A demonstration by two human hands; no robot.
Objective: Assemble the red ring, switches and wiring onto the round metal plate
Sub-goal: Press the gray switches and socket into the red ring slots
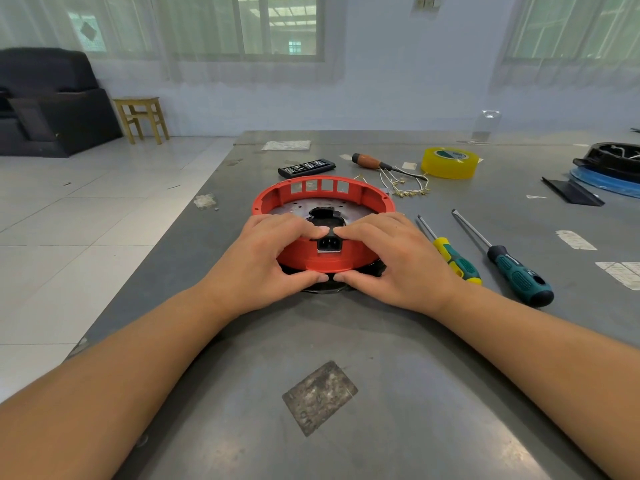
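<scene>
The red ring [322, 188] sits around the round metal plate [298, 206] in the middle of the grey table. A black power socket [329, 241] sits in the ring's near wall. My left hand [273, 254] grips the near wall left of the socket, fingers over the rim and thumb under the lower edge. Mirroring it, my right hand [391, 258] grips the wall right of the socket. A bundle of white wiring with brass terminals [405, 185] lies loose on the table behind the ring, to the right.
Two green-and-yellow screwdrivers [457, 261] [516, 271] lie right of my right hand. A wooden-handled tool [370, 162], yellow tape roll [450, 162] and black bit case [306, 168] lie behind the ring. A black-and-blue part [609, 171] sits far right. The table's left edge [166, 237] drops to the floor.
</scene>
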